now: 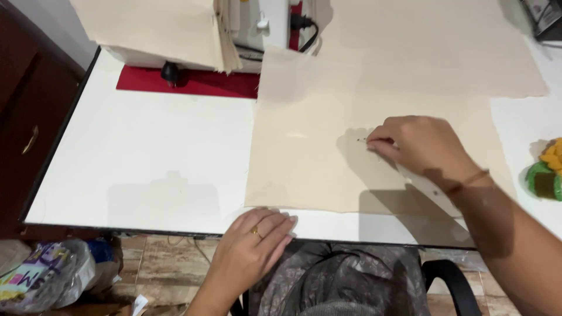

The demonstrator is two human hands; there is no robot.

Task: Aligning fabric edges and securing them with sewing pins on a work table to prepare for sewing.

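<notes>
the right hand point(418, 143) pinches something small, likely a pin, fingertips pressed together on the cream fabric point(310, 164), which lies flat mid-table. the left hand point(254, 240) lies spread and flat at the near table point(146, 169) edge, just touching the fabric's corner. this looks like marking or pinning; any further move needs the fabric held smooth. behind stand a sewing machine point(263, 29) on a red mat point(193, 83) and more fabric point(433, 47); nothing blocks the hands.

Cloth point(328, 146) on table point(146, 158), sewing machine point(257, 29) behind, pincushion point(547, 172) at right
</notes>
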